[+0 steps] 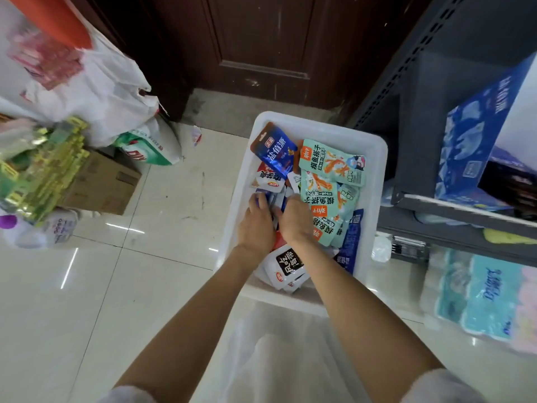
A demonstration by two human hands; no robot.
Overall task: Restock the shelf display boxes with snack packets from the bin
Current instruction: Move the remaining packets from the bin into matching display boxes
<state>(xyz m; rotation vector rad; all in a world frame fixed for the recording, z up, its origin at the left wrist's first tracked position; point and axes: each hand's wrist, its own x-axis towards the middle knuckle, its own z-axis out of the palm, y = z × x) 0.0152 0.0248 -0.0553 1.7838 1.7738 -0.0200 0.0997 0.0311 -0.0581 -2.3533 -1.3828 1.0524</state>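
Our left hand (257,225) and right hand (295,221) pinch white-and-blue packets (271,199) together mid-frame inside the white bin (374,175). We should square the bunch, lift clear of the green packets (325,199), then swing toward the shelf (453,210) at right.

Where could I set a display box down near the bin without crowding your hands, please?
The bare tile floor left of the white bin, between it and the cardboard box, is free. So is the floor nearer you on the left. The bin itself is crowded: packets fill it, and the left hand and right hand are both in it. The shelf hems its right side.
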